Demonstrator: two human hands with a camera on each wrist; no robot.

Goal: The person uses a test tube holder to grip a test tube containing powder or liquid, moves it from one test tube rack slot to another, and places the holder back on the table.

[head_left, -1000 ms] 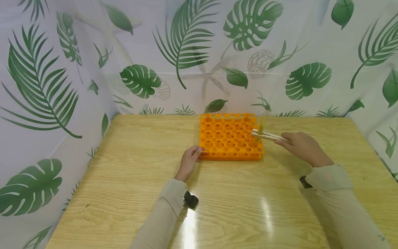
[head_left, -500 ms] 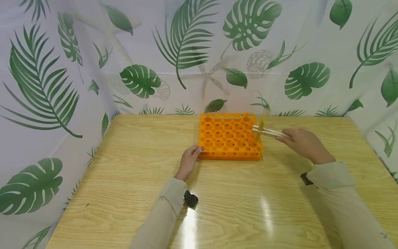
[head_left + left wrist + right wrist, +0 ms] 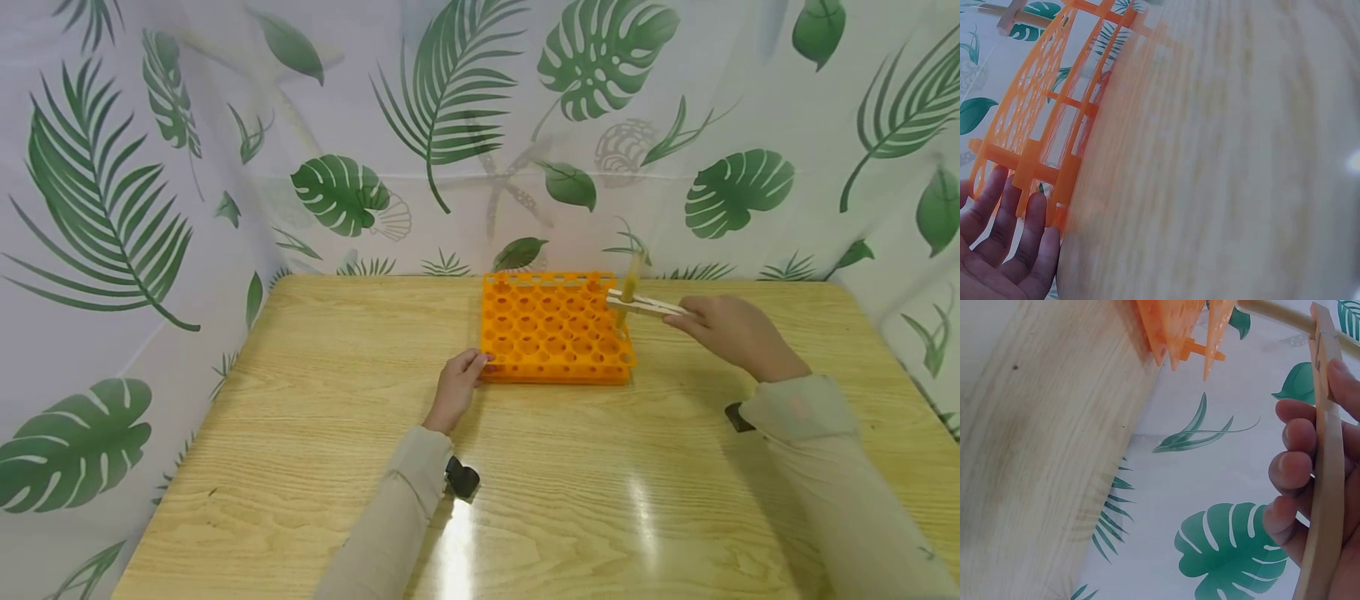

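An orange test tube rack [image 3: 555,376] with rows of round holes stands at the back of the table. My left hand [image 3: 453,388] holds its front left corner, thumb on top; in the left wrist view several fingers [image 3: 1030,228] lie against the end of the rack [image 3: 1036,170]. With my right hand [image 3: 738,335] I grip a wooden test tube clamp [image 3: 654,308]. Its far end clasps a test tube [image 3: 629,288] with yellow contents, tilted slightly, which overlaps the rack's right edge in the head view. The right wrist view shows fingers curled about the clamp [image 3: 1327,469], the tube [image 3: 1279,317] crossing its end.
The wooden table [image 3: 337,500] carries the rack near its back edge. Behind and at the sides hangs a white cloth with green leaf prints [image 3: 345,196]. Each wrist wears a black camera [image 3: 462,478].
My right hand has raised the clamp and test tube a little, so the tube's lower end sits higher beside the rack. My left hand and the rack stay put.
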